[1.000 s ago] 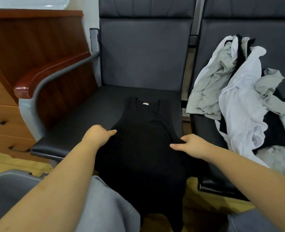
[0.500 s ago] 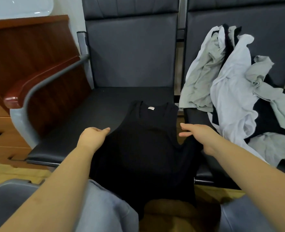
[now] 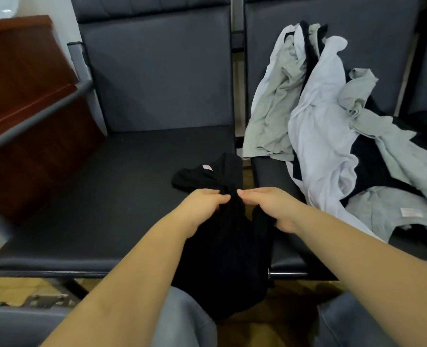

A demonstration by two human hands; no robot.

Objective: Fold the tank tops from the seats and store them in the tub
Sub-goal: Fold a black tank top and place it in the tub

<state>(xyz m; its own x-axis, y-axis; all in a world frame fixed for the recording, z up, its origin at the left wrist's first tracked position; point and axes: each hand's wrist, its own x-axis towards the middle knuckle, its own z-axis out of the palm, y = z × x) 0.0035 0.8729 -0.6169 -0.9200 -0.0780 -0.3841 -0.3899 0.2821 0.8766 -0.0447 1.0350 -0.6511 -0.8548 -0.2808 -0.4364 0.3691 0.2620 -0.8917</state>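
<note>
At the centre of the frame both hands meet on the black tank top [image 3: 222,236]. The left hand [image 3: 202,209] has its grip pinched on a gathered ridge of the cloth, thumb and fingers curled toward the middle. The right hand [image 3: 265,206] does the same from the other side, its fingertips nearly touching the left's. The garment lies across the front right corner of the left seat [image 3: 107,191], its neck with the pale label [image 3: 206,167] pointing up the frame and its hem hanging off the seat edge toward the person's knees at the bottom.

The step in hand looks like the lengthwise fold, bringing the two side edges together. To do it well, the two pinches should lie level with each other so the side seams line up. The cloth between neck and hands is bunched, so it wants a light tug toward the seat back to flatten it. The hanging hem probably needs drawing up onto the seat, or it may drag the fold askew.

The pile of tank tops [image 3: 332,136], grey, white and black, waits on the right seat [image 3: 270,176] in the right half of the frame. A grey rim at the lower left corner may be the tub [image 3: 12,319]; too little of it shows to be sure.
</note>
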